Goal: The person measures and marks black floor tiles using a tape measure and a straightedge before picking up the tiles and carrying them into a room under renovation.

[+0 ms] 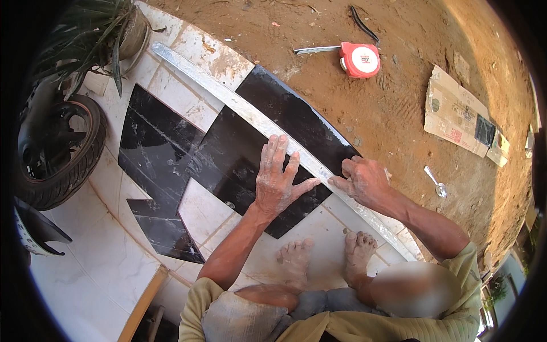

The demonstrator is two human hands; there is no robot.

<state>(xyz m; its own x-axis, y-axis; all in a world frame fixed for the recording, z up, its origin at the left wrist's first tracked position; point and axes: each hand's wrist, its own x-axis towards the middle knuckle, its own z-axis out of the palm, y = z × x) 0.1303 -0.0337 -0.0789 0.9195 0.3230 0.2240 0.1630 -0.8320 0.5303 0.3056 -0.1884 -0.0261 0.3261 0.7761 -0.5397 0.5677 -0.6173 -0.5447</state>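
A long, pale, dusty metal straightedge (228, 102) lies diagonally across a glossy black tile (302, 114). My left hand (276, 185) is open, its fingers spread over the straightedge and its thumb stretched toward my right hand. My right hand (364, 181) is closed beside the straightedge, near the tile's right corner, with fingers curled and the thumb side touching the bar. Whatever it may hold is hidden. More black tile pieces (151, 134) lie to the left, dusty and angular in outline.
A red tape measure (362, 60) with its blade partly out rests on the brown soil. Flattened cardboard (458, 114) and a spoon (437, 183) lie to the right. A motorcycle wheel (62, 151) and a potted plant (134, 37) stand at left. My bare feet (295, 262) are on the white tiled floor (97, 245).
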